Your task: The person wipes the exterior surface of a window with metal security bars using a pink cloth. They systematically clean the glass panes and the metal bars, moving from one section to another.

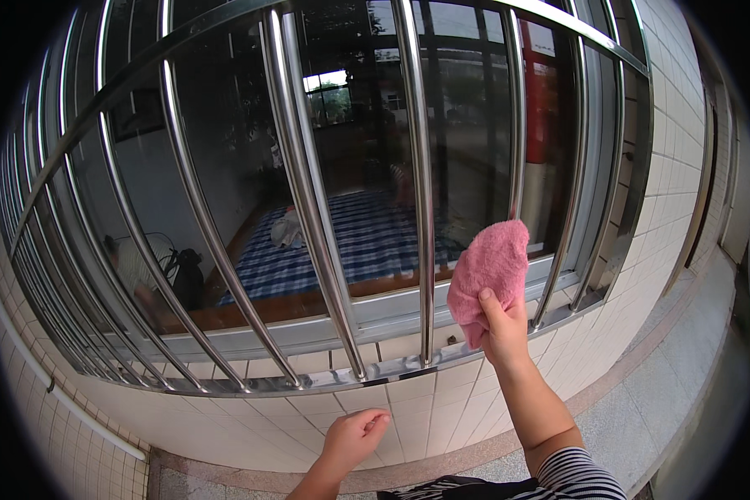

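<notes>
A pink terry cloth (490, 275) is in my right hand (505, 322), wrapped over a vertical stainless steel bar (517, 125) of the window grille, low on the bar. The thumb presses on the cloth; the fingers are hidden under it. My left hand (356, 434) is loosely curled with nothing visible in it, in front of the tiled wall below the grille's bottom rail (387, 373). Behind the bars are glass panes in a metal window frame (400, 306).
A curved crossbar (212, 19) runs across the upper bars. Through the glass show a blue checked bed cover (369, 219) and reflections. Pale tiled wall (669, 181) extends right and below. A white pipe (69, 400) slants at the lower left, and stone paving (656, 375) lies at the lower right.
</notes>
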Demonstrator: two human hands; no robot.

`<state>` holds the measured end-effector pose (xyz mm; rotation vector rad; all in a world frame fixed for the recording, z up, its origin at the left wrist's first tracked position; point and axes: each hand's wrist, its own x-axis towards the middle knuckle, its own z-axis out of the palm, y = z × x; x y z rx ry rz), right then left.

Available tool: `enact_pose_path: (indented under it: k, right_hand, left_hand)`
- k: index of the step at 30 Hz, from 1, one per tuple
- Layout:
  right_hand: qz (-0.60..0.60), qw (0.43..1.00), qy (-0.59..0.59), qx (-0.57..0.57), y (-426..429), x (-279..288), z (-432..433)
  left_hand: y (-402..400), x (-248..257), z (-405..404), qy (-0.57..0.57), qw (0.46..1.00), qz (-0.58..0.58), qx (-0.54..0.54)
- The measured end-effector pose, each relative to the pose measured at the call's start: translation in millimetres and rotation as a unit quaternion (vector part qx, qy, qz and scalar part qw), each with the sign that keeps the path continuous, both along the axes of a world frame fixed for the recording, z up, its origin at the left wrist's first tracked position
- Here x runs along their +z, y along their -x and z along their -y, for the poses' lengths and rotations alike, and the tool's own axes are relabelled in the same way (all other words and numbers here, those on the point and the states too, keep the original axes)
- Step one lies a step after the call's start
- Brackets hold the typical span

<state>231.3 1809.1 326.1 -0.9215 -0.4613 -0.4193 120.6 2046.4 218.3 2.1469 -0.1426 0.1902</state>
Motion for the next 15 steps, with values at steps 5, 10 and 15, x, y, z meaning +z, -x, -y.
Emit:
enact_pose_path:
  k: [5,10,15]
  right_hand:
    - [0.173,0.94,0.084,-0.283,-89.6,106.0,-15.1]
    - [0.311,0.719,0.217,-0.582,-155.6,212.4,-42.0]
    - [0.427,0.494,0.405,-0.64,-211.9,251.0,-46.9]
  left_hand:
    - [15.4,-1.9,-2.0,-0.007,1.0,0.005,-0.009]
    - [29.8,-18.6,-20.5,0.025,0.998,0.017,0.055]
    - [29.1,-25.0,-27.4,0.021,0.999,-0.008,0.047]
